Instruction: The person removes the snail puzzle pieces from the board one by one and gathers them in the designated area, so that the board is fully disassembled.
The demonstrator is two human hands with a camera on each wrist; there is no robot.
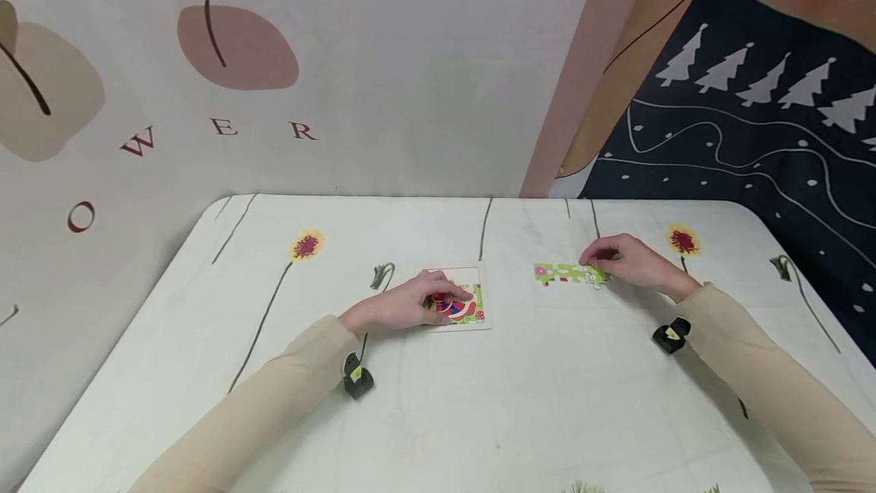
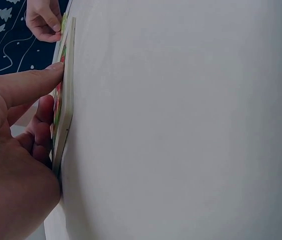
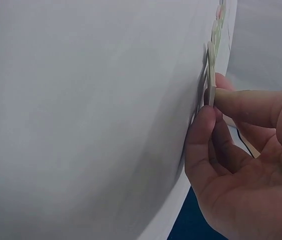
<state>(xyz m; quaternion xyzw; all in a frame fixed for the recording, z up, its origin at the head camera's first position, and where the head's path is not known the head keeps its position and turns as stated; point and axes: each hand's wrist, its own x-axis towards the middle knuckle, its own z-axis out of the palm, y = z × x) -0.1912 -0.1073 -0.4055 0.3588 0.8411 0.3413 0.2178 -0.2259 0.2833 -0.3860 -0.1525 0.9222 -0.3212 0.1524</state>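
Note:
My left hand (image 1: 404, 303) rests over a puzzle board (image 1: 487, 303) with a pale border. Its thumb (image 2: 36, 82) lies straight along the board, and the other fingers are bent loosely on top. Red, blue and green puzzle pieces (image 1: 472, 310) show inside the border, partly hidden by the hand. Farther right, my right hand (image 1: 633, 261) pinches the right end of a green strip of joined puzzle pieces (image 1: 564, 273). In the right wrist view, thumb and fingers grip the edge of a thin puzzle piece (image 3: 211, 75), lifted slightly at this end.
Both things lie on a table with a white cloth (image 1: 479, 402) printed with flowers. A pale patterned curtain (image 1: 424, 82) hangs behind the table, and a dark cloth with white trees (image 1: 739, 143) is at the right. Each wrist carries a small black camera (image 1: 357, 379).

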